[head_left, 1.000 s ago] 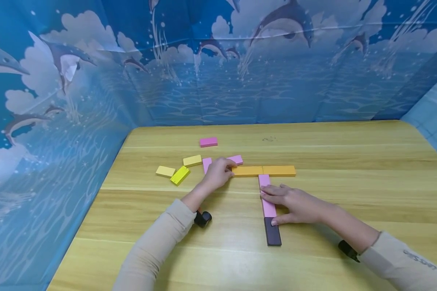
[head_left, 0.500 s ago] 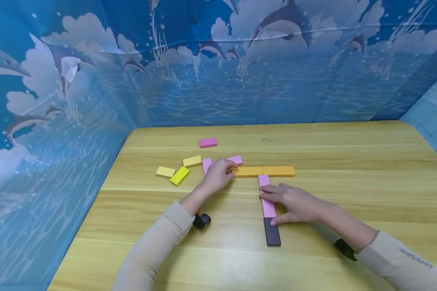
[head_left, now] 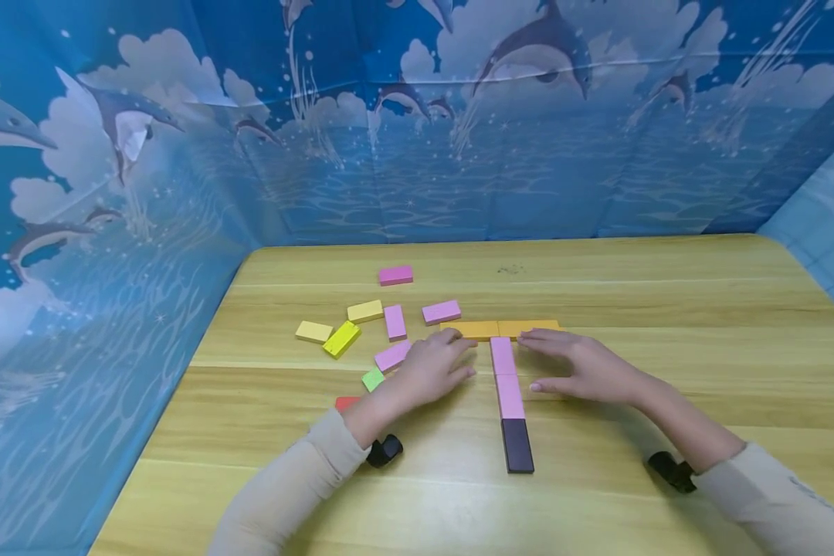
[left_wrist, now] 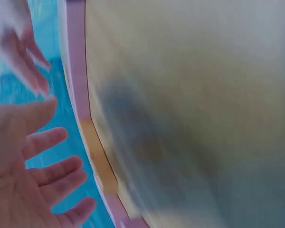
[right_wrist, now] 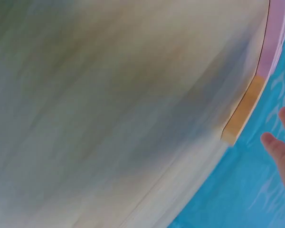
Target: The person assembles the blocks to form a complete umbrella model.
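Two orange blocks (head_left: 479, 330) lie end to end in a row. From the middle of that row, two light pink blocks (head_left: 510, 396) run towards me, ending in a black block (head_left: 517, 445), so the shape is a T. My left hand (head_left: 429, 372) hovers left of the stem with fingers spread, fingertips by the left orange block. Across the stem, my right hand (head_left: 587, 367) holds nothing; its outstretched fingers overlap the right orange block. In the left wrist view, the left hand's fingers (left_wrist: 57, 171) are parted, with pink and orange blocks beyond them.
Loose light pink blocks (head_left: 441, 312), a magenta block (head_left: 395, 276), pale yellow blocks (head_left: 314, 332) and a bright yellow block (head_left: 342, 340) lie left of the T. A green block (head_left: 373, 378) and a red block (head_left: 347, 403) peek out beside the left forearm. A blue dolphin-print curtain (head_left: 417, 185) borders the wooden table.
Both hands have come off the blocks: the left moved back towards me and rightward, the right shifted away and rightward off the pink stem. Green, red and another pink block are now uncovered.
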`<state>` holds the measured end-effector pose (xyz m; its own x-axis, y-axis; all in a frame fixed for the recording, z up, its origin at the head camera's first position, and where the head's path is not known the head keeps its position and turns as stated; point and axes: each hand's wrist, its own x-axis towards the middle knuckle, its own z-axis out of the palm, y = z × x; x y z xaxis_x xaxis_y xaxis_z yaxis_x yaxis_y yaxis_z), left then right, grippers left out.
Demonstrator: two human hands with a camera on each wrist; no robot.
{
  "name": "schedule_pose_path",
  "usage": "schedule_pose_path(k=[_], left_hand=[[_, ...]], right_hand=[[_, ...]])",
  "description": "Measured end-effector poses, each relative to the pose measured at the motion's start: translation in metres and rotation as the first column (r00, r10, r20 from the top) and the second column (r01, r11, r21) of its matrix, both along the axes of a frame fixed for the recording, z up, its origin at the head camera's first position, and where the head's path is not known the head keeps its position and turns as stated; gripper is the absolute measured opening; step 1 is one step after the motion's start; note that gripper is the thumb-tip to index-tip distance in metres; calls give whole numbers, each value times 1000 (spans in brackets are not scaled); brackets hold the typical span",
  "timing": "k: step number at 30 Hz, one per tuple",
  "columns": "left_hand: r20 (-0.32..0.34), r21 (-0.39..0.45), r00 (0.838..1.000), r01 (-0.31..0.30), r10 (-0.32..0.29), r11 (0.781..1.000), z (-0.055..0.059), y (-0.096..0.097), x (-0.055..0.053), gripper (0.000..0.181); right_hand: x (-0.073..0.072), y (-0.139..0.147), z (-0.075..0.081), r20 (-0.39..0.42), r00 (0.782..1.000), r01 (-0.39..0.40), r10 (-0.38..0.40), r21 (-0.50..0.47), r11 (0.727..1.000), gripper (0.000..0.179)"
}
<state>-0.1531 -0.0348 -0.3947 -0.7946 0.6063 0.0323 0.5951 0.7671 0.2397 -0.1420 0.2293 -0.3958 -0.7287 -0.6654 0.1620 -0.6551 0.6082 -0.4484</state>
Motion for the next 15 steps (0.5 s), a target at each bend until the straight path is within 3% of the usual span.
schedule_pose_path(k=[7,15], left_hand=[[43,-172,994,105,-99,979,-2,21,31,72],[51,-258,990,140,-131,956,-11,39,46,80]], right_hand=[[-9,18,1,55,993,101,-101,-6,995,64],[-16,27,0,91,984,155,-153,-6,988,63]])
